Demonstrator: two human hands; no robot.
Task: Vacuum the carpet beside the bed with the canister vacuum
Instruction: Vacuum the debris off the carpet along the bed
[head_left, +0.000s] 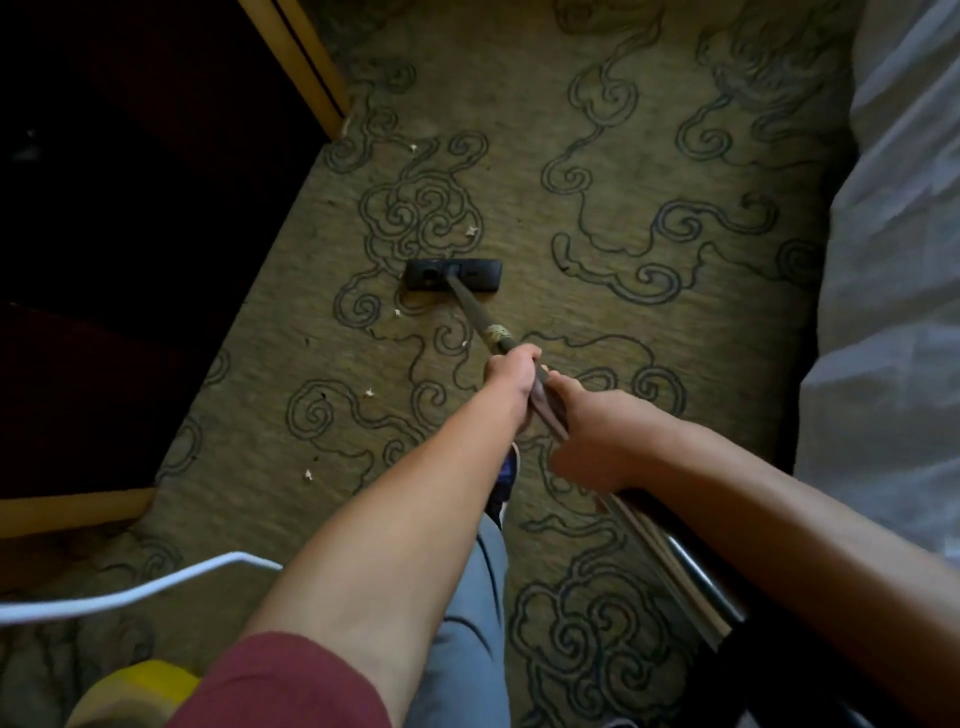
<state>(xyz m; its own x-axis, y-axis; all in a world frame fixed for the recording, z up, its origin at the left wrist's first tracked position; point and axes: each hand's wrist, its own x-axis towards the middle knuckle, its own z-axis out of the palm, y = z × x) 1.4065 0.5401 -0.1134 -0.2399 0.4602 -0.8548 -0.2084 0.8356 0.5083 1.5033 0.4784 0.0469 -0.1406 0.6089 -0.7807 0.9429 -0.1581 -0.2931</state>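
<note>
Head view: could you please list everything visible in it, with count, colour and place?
carpet: one, olive-tan with dark swirl lines, covering the floor
floor nozzle: one, black, flat on the carpet at centre
wand: one, dark with a pale band, running from the nozzle back to the hands
debris bits: several, whitish, scattered around and left of the nozzle
bed: one, white cover, along the right edge
dark furniture: wood-trimmed, at left
cord: one, white, lower left
yellow object: one, bottom left, partly seen
shoe: one, dark, below the hands
left hand: grips the wand, ahead
right hand: grips the wand, behind
</note>
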